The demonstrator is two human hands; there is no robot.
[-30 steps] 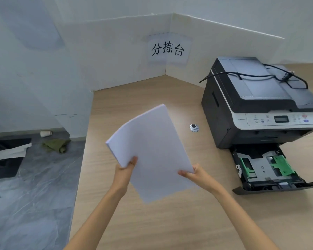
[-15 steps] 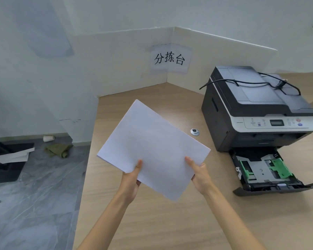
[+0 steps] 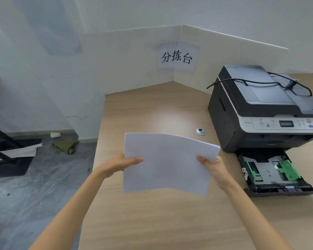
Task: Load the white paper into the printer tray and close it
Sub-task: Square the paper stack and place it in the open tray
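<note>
I have the white paper stack [image 3: 167, 162] off the bench [image 3: 152, 222], one hand on each side edge. My left grip [image 3: 120, 165] is closed on its left edge, my right grip [image 3: 212, 167] on its right. The open printer tray [image 3: 273, 175] lies just right of my right grip, under the printer [image 3: 260, 109].
</note>
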